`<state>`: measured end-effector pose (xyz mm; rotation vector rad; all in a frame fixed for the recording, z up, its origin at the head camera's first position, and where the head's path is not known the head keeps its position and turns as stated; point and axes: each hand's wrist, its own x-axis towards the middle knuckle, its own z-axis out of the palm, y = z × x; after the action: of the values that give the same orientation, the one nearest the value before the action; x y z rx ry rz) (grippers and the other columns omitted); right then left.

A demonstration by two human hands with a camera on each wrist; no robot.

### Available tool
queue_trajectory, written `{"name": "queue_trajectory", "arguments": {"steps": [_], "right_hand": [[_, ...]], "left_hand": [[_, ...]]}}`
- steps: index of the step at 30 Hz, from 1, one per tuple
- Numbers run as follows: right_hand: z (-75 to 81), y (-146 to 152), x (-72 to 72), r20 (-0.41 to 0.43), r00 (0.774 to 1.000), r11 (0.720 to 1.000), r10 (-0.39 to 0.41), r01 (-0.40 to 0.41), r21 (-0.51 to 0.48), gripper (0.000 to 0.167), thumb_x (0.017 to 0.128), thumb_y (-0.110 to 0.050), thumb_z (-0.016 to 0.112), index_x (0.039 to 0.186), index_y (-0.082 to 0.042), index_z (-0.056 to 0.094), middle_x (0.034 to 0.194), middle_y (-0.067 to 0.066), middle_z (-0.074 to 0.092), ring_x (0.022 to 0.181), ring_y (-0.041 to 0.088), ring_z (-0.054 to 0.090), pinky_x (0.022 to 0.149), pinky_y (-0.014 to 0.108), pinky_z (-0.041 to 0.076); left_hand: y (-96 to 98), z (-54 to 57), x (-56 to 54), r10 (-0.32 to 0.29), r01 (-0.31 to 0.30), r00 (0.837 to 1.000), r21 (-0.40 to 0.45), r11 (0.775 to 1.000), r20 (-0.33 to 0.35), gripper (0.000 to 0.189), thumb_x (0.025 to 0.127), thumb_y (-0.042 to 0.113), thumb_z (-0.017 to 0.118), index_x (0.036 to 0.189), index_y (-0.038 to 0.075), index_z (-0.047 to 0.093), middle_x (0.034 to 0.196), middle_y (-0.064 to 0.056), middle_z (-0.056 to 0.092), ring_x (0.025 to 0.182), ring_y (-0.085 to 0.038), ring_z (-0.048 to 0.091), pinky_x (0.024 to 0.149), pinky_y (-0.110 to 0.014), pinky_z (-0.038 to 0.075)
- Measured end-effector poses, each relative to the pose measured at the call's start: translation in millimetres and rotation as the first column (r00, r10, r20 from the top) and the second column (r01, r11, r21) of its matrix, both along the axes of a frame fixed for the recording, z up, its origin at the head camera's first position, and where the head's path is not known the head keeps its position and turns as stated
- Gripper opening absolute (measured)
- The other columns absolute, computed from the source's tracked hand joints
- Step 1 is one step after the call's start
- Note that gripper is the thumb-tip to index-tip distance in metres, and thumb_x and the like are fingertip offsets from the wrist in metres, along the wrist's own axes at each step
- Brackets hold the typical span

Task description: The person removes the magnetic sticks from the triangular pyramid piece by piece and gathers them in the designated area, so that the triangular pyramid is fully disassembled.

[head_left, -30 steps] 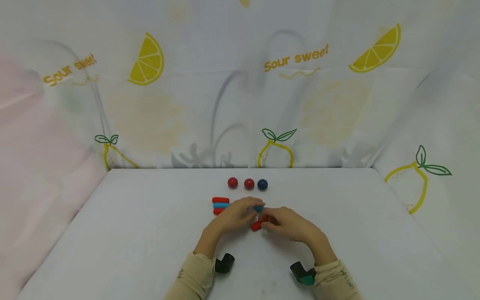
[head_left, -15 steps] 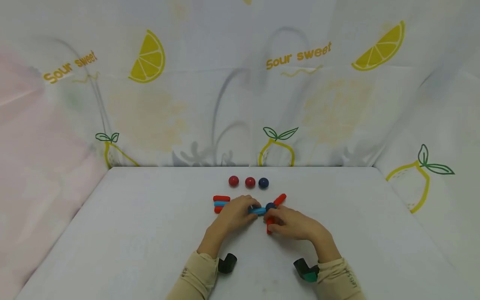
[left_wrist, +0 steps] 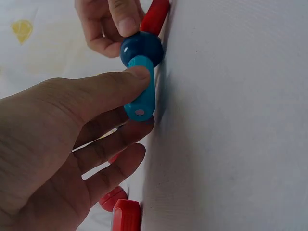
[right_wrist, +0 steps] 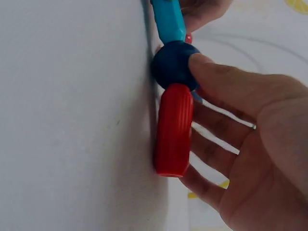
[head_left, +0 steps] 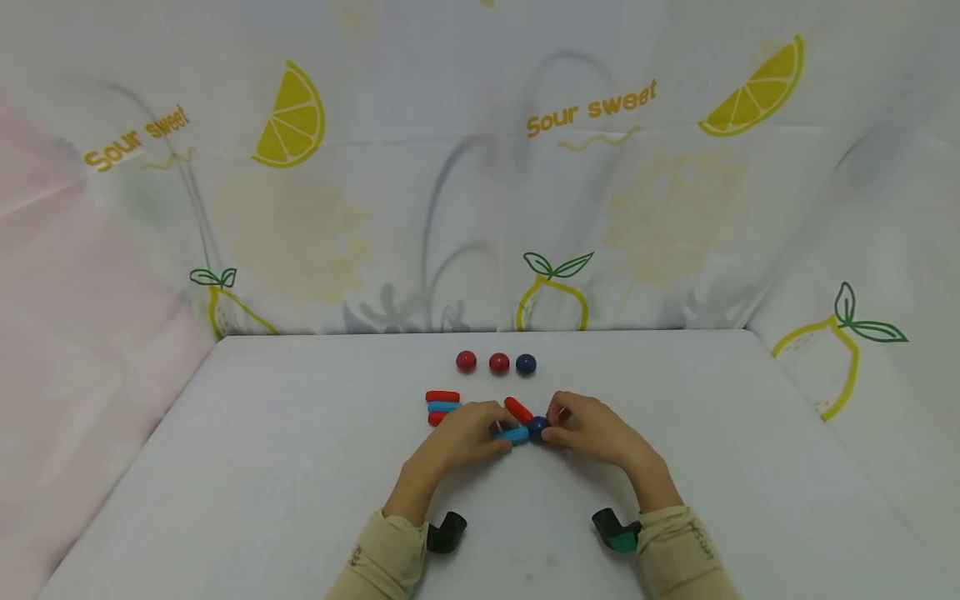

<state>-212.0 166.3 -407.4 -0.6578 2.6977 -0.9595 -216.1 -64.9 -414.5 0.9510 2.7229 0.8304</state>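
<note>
My left hand [head_left: 468, 432] pinches a light blue rod [left_wrist: 144, 96] between thumb and fingers. The rod's far end meets a dark blue ball [head_left: 537, 428], and its near end shows a small pale dot. My right hand [head_left: 596, 429] holds that ball, thumb [right_wrist: 216, 72] on one side and fingers behind. A red rod [head_left: 517, 409] slants up and left from the ball in the head view. In the right wrist view, a red rod [right_wrist: 174, 132] joins the ball opposite the light blue one; the right hand covers that spot in the head view.
Two red balls [head_left: 467, 361] and a dark blue ball [head_left: 526, 364] stand in a row farther back on the white table [head_left: 300, 458]. Left of the hands lie two red rods [head_left: 442, 397] with a light blue rod [head_left: 443, 407] between them, partly covered by the left hand.
The joined piece has turned: its upper red rod swung from upper right to upper left, and the lower red rod left its place below the ball. The right hand moved right and slightly back.
</note>
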Motion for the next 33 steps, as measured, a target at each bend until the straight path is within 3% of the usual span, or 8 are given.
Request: {"name": "queue_trajectory", "arguments": {"steps": [5,13,17,21,29,33], "right_hand": [[-6.3,0.5,-2.3,0.007,0.999,0.998,0.038,-0.038,-0.059,0.025,0.09,-0.024,0.064,0.112,-0.016,0.057,0.104,-0.002,0.064,0.095,0.013,0.059,0.082,0.03,0.049],[-6.7,-1.9,-2.2,-0.026,0.999,0.999,0.022,-0.023,-0.047,0.025,0.088,-0.026,0.067,0.109,-0.015,0.059,0.097,-0.003,0.063,0.087,0.012,0.057,0.075,0.025,0.048],[-9.7,-0.4,-4.5,-0.015,1.0,0.999,0.003,-0.003,-0.033,0.025,0.088,-0.024,0.066,0.11,-0.016,0.059,0.097,-0.003,0.062,0.087,0.012,0.056,0.074,0.026,0.048],[-10.6,-0.3,-5.4,0.012,1.0,0.999,-0.008,0.008,-0.039,0.025,0.088,-0.023,0.066,0.11,-0.014,0.059,0.095,-0.002,0.062,0.084,0.012,0.054,0.068,0.023,0.047],[-10.7,0.5,-4.7,0.033,0.999,0.999,-0.019,0.02,-0.031,0.025,0.087,-0.021,0.065,0.109,-0.015,0.056,0.095,-0.003,0.06,0.086,0.011,0.053,0.074,0.025,0.046],[-10.7,0.5,-4.6,0.047,0.999,0.999,-0.013,0.015,-0.029,0.024,0.088,-0.021,0.065,0.109,-0.015,0.056,0.097,-0.003,0.059,0.087,0.012,0.052,0.077,0.026,0.045]], "left_hand": [[1.3,-3.6,1.1,0.007,-0.007,1.0,0.008,1.0,0.004,0.022,0.085,0.018,0.07,0.106,0.012,0.068,0.092,0.003,0.067,0.08,-0.009,0.057,0.075,-0.021,0.049],[-6.8,-3.4,-1.7,0.008,-0.007,1.0,0.05,0.999,-0.007,0.021,0.086,0.015,0.069,0.106,0.013,0.071,0.095,0.002,0.065,0.086,-0.01,0.058,0.078,-0.021,0.049],[-20.0,2.1,-4.5,0.065,-0.067,0.998,0.084,0.994,0.021,0.02,0.085,0.014,0.07,0.105,0.014,0.073,0.092,0.003,0.063,0.082,-0.012,0.056,0.073,-0.021,0.047],[-37.0,6.4,-8.3,0.128,-0.129,0.992,0.077,0.989,0.006,0.019,0.082,0.015,0.073,0.102,0.018,0.073,0.087,0.006,0.061,0.077,-0.01,0.053,0.068,-0.02,0.044],[-70.3,10.1,-11.0,0.079,-0.083,0.996,0.091,0.992,0.042,0.014,0.081,0.017,0.075,0.095,0.019,0.074,0.085,0.004,0.062,0.078,-0.011,0.054,0.071,-0.022,0.046],[-78.9,9.5,-10.3,0.106,-0.112,0.991,0.065,0.992,0.082,0.013,0.079,0.019,0.076,0.092,0.022,0.074,0.085,0.004,0.063,0.075,-0.008,0.054,0.068,-0.021,0.046]]}}
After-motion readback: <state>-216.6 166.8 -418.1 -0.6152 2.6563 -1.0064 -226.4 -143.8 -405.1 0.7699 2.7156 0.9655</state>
